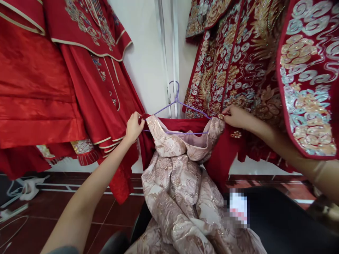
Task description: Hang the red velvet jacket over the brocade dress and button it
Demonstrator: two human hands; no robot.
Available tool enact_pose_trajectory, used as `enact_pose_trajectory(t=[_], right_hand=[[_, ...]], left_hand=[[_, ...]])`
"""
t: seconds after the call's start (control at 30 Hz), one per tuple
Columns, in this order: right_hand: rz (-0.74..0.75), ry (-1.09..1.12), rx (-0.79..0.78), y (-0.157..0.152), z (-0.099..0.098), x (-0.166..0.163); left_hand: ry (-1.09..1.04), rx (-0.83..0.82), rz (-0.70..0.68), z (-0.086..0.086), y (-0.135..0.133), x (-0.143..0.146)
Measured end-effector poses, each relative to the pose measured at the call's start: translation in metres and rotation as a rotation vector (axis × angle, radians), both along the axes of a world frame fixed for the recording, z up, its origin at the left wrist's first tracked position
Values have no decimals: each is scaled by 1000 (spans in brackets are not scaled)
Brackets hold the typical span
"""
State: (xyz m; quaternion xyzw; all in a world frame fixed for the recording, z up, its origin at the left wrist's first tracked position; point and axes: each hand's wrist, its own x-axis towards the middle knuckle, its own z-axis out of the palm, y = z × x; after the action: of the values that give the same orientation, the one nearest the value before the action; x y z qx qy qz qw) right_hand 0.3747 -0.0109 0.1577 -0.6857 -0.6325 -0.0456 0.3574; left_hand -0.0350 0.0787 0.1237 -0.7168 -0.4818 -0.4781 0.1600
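A pale pink brocade dress (182,176) hangs by its shoulder straps on a purple wire hanger (176,98), its long skirt trailing toward me. Dark red cloth (190,124) lies behind the dress's neckline and spreads out on both sides. My left hand (134,127) is closed at the left end of the hanger, pinching the red cloth beside the strap. At the right end, my right hand (234,116) is closed in a pinch on the red cloth, next to a gold beaded ornament (220,116). A second beaded ornament (236,134) sits just below that hand.
Red outfits (92,77) hang on the left, and heavily embroidered red garments (233,63) crowd the right. A white metal upright (169,53) stands behind the hanger. Below are a black surface (280,215), dark red floor tiles (106,215) and a pale shoe (30,188).
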Motion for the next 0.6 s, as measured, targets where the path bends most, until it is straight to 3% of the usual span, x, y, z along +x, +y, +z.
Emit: enact_pose_trajectory(t=[0.13,0.23,0.3,0.37,0.5,0.6], right_hand=[[67,200,18,0,4,-28],[250,394,102,-15,2,-53],[462,457,174,-30,-7,-67],[606,453,161,-43,-21,-74],[560,407,145,-39,-46,-67],[481,359,138,-16,-52,-57]], left_hand=[[37,-35,9,20,-7,13],[-73,92,-18,28,-29,17],[-172,194,-2,22,-46,16],[-153,163,-11,7,-60,12],[78,-156,-73,-19,-61,5],[129,-242,-68,-18,-52,7]])
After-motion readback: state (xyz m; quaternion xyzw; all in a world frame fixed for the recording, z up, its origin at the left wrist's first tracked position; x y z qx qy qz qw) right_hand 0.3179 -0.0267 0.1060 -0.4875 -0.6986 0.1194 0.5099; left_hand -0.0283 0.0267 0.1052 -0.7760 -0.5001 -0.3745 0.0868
